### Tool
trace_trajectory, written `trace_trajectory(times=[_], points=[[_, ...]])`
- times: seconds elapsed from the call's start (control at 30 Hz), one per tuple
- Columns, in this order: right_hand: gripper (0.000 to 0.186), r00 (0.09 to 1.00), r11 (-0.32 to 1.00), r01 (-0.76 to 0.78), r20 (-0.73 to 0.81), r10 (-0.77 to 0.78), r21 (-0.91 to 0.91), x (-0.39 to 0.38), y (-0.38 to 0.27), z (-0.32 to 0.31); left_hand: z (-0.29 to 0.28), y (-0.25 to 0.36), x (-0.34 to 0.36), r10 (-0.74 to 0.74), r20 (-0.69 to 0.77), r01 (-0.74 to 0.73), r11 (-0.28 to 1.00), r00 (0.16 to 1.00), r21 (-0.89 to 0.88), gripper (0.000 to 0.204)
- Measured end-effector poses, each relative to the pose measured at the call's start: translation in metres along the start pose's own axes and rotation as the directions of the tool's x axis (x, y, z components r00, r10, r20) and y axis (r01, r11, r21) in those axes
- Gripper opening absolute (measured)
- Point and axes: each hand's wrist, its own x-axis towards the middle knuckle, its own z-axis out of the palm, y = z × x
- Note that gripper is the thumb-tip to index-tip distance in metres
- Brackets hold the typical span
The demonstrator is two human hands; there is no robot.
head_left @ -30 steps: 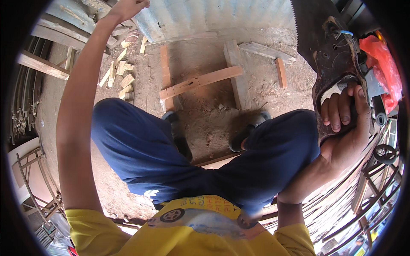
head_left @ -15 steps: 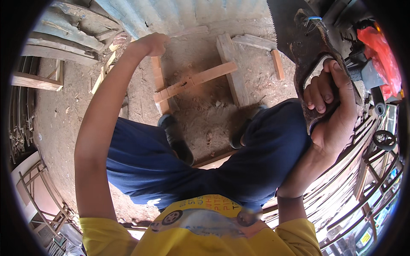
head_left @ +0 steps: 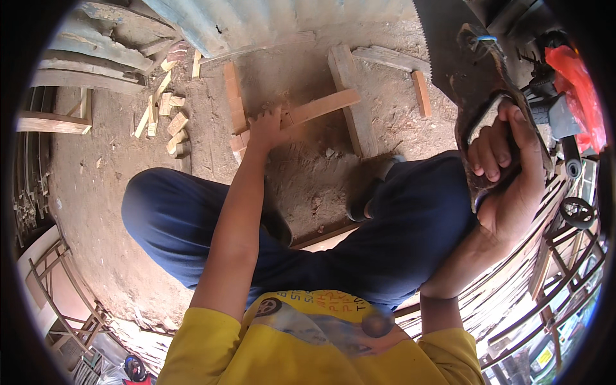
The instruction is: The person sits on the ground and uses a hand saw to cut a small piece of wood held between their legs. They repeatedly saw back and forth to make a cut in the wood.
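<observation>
My right hand [head_left: 497, 151] is closed through the handle of a handsaw [head_left: 478, 64], raised at the right with its toothed blade pointing away from me. Ahead of me, my left hand [head_left: 266, 130] lies across a notched wooden batten [head_left: 324, 108], fingers curled over its far side. The hand hides part of the batten. Its right end rests on a grey timber block [head_left: 353, 102], and its left end lies over another light wood piece [head_left: 235, 96] on the ground.
Several wood offcuts [head_left: 176, 125] lie on the dirt floor at the left. A short wood strip [head_left: 421, 94] and a weathered board [head_left: 391, 59] lie beyond the block. Corrugated metal sheeting [head_left: 276, 22] stands at the back. A red plastic bag [head_left: 577, 90] is at the far right.
My left hand has come down and to the right, onto the batten. My left knee has swung outward, and the saw in my right hand has shifted slightly right.
</observation>
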Motion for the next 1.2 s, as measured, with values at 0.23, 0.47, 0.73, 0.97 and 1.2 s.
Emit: trace_trajectory(times=[0.23,0.47,0.73,0.97,1.2], points=[[0.021,0.999,0.999,0.004,-0.036,-0.006,-0.052,-0.008,-0.006,-0.025,0.027,0.009,0.011,0.003,-0.087,-0.002,1.0,0.996,0.005,0.059],[0.018,0.988,0.998,-0.015,-0.155,0.005,-0.058,-0.02,-0.007,-0.038,0.041,0.024,0.015,0.045,-0.261,-0.037,0.999,0.964,0.037,0.055],[0.018,0.968,0.995,-0.034,-0.249,0.009,-0.097,-0.024,-0.006,-0.054,0.039,0.019,0.018,0.067,-0.315,-0.04,0.995,0.947,0.093,0.058],[0.022,0.967,0.993,-0.013,-0.255,-0.016,-0.113,-0.026,-0.008,-0.067,0.029,0.004,-0.004,0.033,-0.334,-0.064,0.994,0.942,-0.085,0.058],[0.023,0.988,0.993,0.03,-0.147,-0.048,-0.118,-0.027,-0.009,-0.074,0.018,-0.01,-0.015,0.045,-0.314,-0.071,0.995,0.948,-0.073,0.049]])
